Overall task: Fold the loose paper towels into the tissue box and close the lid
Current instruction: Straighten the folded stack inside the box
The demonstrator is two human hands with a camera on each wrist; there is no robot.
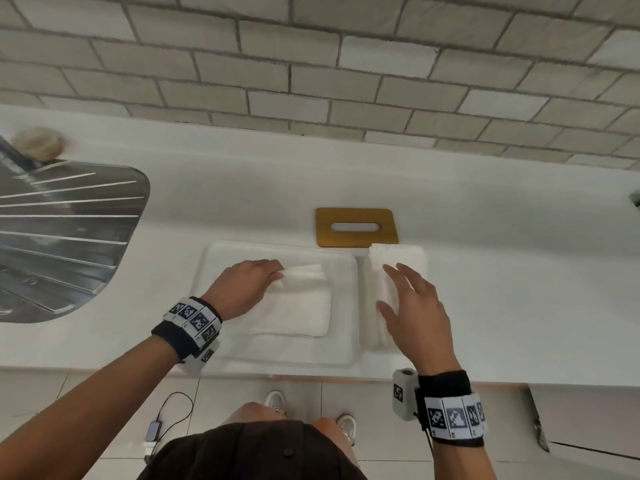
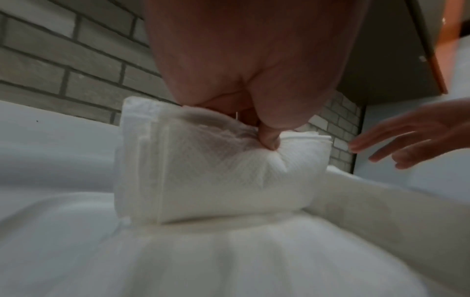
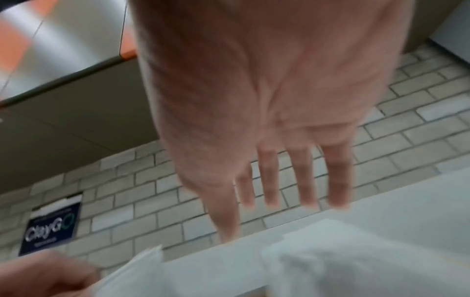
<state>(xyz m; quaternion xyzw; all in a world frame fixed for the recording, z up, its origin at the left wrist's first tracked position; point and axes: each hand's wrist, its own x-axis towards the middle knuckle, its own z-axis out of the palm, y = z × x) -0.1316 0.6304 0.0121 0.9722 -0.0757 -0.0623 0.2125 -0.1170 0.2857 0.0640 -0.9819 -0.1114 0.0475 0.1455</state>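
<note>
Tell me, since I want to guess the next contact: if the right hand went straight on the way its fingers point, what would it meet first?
Probably the folded paper towel stack under the right hand; then the wooden lid. Its height above the stack is unclear.

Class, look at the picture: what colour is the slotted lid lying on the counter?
The lid is golden brown; the head view shows it best.
</note>
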